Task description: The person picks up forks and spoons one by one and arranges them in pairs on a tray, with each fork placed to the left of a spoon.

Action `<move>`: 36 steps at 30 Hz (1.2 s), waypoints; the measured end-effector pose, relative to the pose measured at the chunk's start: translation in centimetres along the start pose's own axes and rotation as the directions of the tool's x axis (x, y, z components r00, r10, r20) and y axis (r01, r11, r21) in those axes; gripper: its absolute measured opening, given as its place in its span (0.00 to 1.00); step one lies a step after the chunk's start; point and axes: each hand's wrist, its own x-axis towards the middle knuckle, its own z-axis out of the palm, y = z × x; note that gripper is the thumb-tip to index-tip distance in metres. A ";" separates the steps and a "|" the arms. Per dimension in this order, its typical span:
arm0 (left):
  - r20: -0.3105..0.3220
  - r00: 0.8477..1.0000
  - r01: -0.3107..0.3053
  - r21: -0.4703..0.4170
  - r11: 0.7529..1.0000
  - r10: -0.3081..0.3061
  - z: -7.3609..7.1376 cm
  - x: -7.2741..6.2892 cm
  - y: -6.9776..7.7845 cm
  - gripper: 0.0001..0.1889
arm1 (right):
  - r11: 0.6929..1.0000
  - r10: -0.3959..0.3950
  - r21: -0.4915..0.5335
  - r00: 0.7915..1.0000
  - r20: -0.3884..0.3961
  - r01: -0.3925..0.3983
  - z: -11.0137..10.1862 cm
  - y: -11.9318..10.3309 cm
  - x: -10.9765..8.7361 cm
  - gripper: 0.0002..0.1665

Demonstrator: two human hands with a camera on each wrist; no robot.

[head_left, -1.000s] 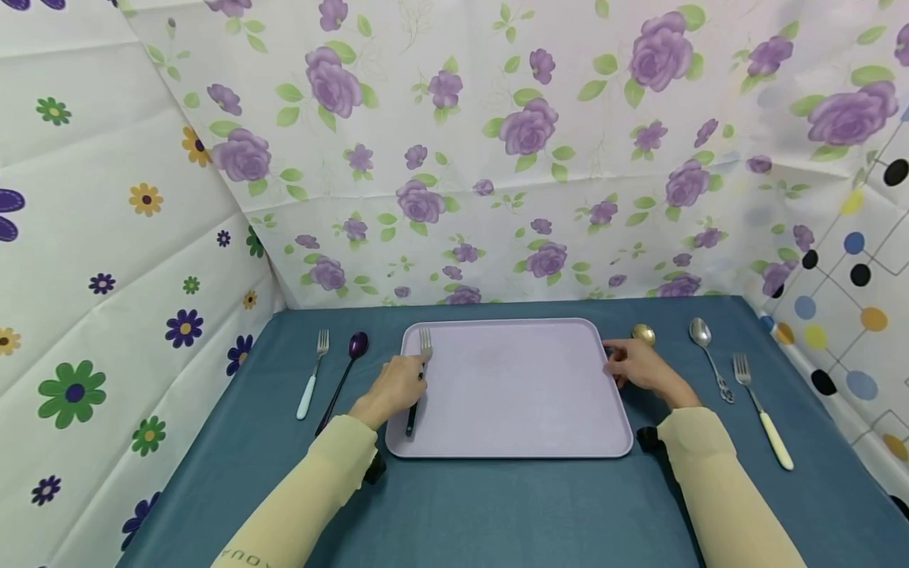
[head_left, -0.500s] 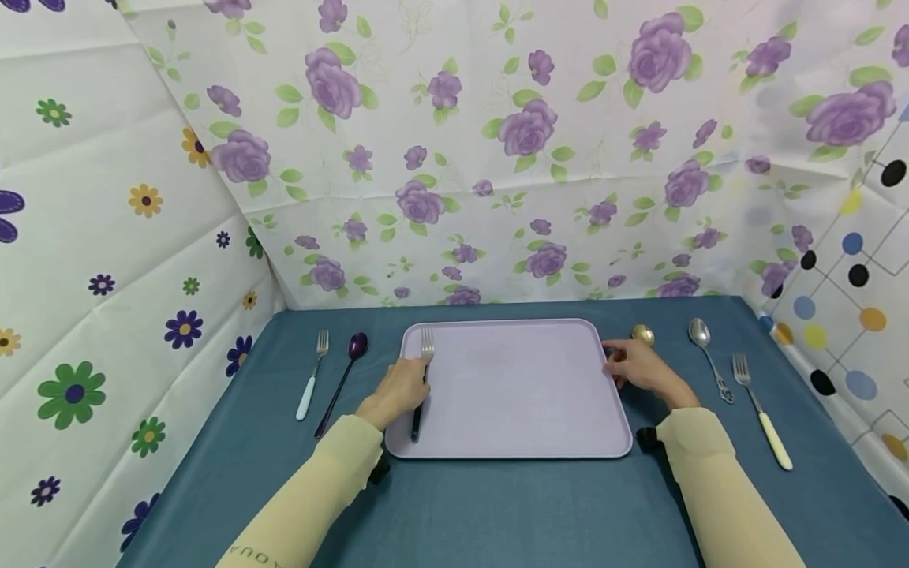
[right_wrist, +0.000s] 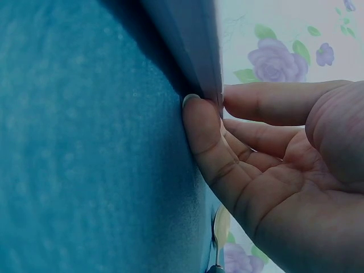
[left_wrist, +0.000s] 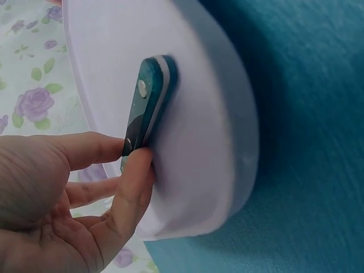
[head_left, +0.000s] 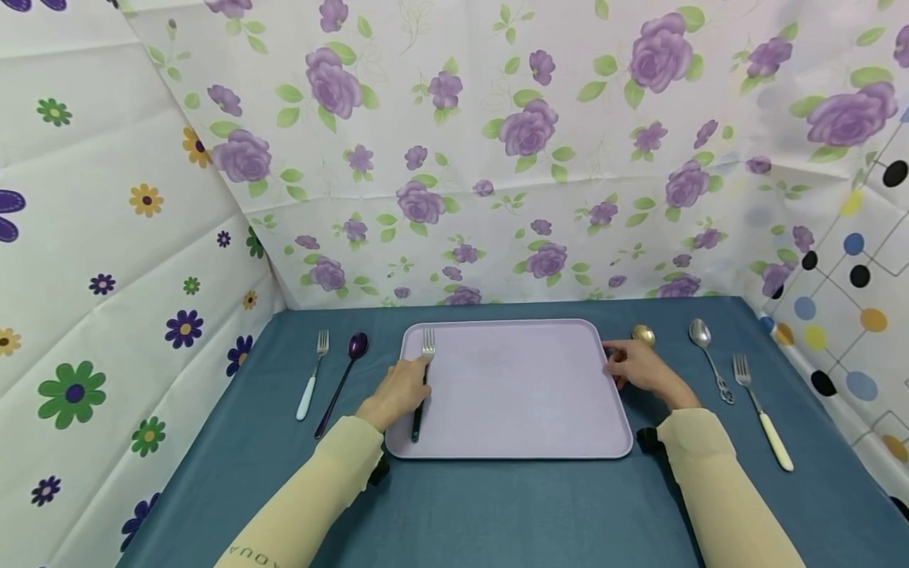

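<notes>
A pale lilac rectangular tray [head_left: 525, 386] lies flat in the middle of the table. Over its left side my left hand [head_left: 398, 388] pinches a fork [head_left: 428, 344] between thumb and fingers. The dark green riveted handle [left_wrist: 151, 102] shows close over the tray in the left wrist view, and the silver tines point to the back. At the tray's right edge my right hand [head_left: 637, 366] grips the rim, thumb low against the outer side and fingers at the top edge, as the right wrist view shows.
Left of the tray lie a white-handled fork [head_left: 312, 377] and a dark purple spoon [head_left: 348, 371]. To the right are a gold spoon [head_left: 643, 334], partly hidden by the right hand, a silver spoon [head_left: 701, 334] and a cream-handled fork [head_left: 763, 410]. Flowered cloth [head_left: 483, 237] hangs behind.
My left hand has shifted slightly right and toward the front with the fork, then stayed nearly still. The right hand and the tray have not moved.
</notes>
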 end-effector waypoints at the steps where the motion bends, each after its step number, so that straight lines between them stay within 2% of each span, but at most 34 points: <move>1: -0.002 1.000 0.003 -0.001 1.000 -0.003 0.0 0.0 0.0 0.30 | 1.000 0.001 0.000 1.000 0.000 -0.001 0.0 0.0 0.0 0.33; 6: -0.010 1.000 0.018 -0.014 1.000 -0.018 0.1 0.0 -0.1 0.28 | 1.000 0.004 0.003 1.000 0.001 -0.004 0.0 -0.1 -0.1 0.33; 9: -0.015 1.000 0.019 -0.025 1.000 -0.020 0.1 -0.1 -0.2 0.22 | 1.000 0.010 0.002 1.000 0.001 -0.010 0.1 -0.1 -0.1 0.33; 13: -0.077 0.997 0.012 0.009 1.000 -0.011 -0.2 -0.1 -0.6 0.15 | 1.000 0.016 -0.002 1.000 0.003 -0.016 0.1 -0.1 -0.1 0.34; 18: -0.156 0.987 0.028 0.010 1.000 -0.026 -0.9 0.0 -1.2 0.20 | 1.000 0.023 0.008 1.000 0.004 -0.023 0.1 0.0 -0.1 0.34; 29: -0.174 0.984 0.036 -0.004 0.999 -0.036 -1.7 0.2 -1.9 0.21 | 1.000 -0.003 0.026 1.000 0.006 0.003 0.0 0.2 0.0 0.34; 36: -0.231 0.973 0.029 0.003 1.000 -0.028 -2.5 0.1 -2.6 0.19 | 1.000 0.014 0.002 1.000 0.001 -0.014 0.0 0.3 0.1 0.33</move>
